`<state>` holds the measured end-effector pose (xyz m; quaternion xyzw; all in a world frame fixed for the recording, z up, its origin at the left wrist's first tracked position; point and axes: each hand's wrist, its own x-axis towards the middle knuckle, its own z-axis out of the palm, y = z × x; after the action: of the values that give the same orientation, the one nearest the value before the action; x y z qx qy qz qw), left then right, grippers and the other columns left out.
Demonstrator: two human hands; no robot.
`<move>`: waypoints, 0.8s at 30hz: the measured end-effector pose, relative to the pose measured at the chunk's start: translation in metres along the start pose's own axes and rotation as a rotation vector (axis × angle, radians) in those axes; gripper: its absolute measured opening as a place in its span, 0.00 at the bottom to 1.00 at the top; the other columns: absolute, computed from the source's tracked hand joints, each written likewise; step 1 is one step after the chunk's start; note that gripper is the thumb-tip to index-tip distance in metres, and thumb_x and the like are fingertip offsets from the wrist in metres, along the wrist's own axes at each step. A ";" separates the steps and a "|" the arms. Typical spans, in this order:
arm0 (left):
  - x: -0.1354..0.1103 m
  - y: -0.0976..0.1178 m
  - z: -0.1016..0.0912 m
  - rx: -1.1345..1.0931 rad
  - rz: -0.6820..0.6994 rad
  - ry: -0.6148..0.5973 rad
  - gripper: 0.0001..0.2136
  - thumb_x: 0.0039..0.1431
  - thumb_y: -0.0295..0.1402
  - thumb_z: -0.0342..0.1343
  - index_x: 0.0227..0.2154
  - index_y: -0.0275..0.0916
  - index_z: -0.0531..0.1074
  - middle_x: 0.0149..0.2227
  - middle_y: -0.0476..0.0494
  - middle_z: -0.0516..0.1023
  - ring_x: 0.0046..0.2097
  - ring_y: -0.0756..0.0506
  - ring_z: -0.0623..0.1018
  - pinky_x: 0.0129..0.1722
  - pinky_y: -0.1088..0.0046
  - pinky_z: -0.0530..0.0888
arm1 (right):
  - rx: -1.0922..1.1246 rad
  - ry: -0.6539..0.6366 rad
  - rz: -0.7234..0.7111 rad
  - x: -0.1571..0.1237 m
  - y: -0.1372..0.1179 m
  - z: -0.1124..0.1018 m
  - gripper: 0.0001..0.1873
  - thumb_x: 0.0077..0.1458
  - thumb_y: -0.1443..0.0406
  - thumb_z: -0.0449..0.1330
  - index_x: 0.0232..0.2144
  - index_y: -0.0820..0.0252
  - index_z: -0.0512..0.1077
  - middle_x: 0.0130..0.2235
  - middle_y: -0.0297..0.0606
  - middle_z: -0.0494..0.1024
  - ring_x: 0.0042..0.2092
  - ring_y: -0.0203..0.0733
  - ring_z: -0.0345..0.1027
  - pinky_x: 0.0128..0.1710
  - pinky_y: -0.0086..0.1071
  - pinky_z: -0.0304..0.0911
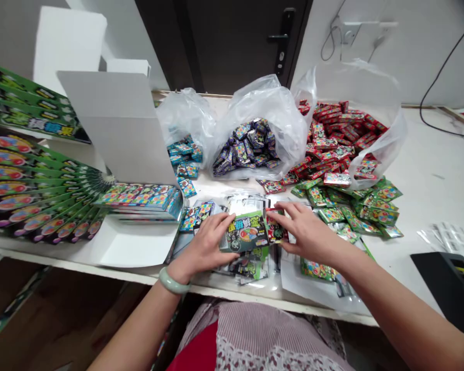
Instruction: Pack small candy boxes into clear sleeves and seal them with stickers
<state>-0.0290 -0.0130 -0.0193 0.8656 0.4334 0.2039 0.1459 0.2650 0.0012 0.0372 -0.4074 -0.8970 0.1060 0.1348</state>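
My left hand (206,243), a pale green bangle at its wrist, grips the left end of a flat green-and-dark candy pack (248,232) between thumb and fingers. At that pack's right end, my right hand (303,229) has its fingers closed on a small red candy packet (275,225). Beneath both hands lies a loose pile of similar flat packs (251,268) in see-through sleeves. Blue and purple packets (195,215) rest just beyond my left hand. Green packets (377,206) are heaped beyond my right forearm.
Plastic bags along the back hold blue packets (185,149), purple packets (251,144) and red packets (340,129). On the left, an open white box (135,242) contains stacked packs (143,196), beside fanned green cards (34,190). A black object (444,286) lies at the right.
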 end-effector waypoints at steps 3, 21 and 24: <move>-0.006 -0.003 0.001 -0.036 0.025 -0.025 0.44 0.47 0.43 0.66 0.65 0.42 0.51 0.58 0.34 0.63 0.59 0.32 0.65 0.59 0.49 0.64 | 0.022 -0.085 -0.059 0.000 -0.003 0.000 0.34 0.45 0.68 0.64 0.56 0.50 0.66 0.57 0.44 0.68 0.54 0.59 0.62 0.54 0.51 0.62; -0.025 -0.017 -0.005 -0.127 -0.269 0.172 0.45 0.43 0.35 0.69 0.64 0.46 0.52 0.61 0.34 0.61 0.63 0.31 0.63 0.61 0.46 0.64 | 0.437 0.081 0.073 0.084 0.006 0.025 0.15 0.63 0.57 0.52 0.46 0.53 0.74 0.47 0.41 0.80 0.56 0.49 0.68 0.60 0.53 0.55; -0.031 -0.024 -0.007 -0.105 -0.285 0.193 0.46 0.43 0.34 0.68 0.64 0.48 0.51 0.61 0.35 0.62 0.63 0.30 0.64 0.60 0.45 0.66 | 0.476 0.196 0.450 0.158 0.045 0.031 0.13 0.61 0.61 0.55 0.45 0.60 0.73 0.47 0.44 0.79 0.49 0.46 0.73 0.53 0.41 0.64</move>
<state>-0.0658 -0.0233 -0.0301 0.7631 0.5522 0.2858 0.1761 0.1868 0.1475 0.0189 -0.5603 -0.7177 0.2998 0.2847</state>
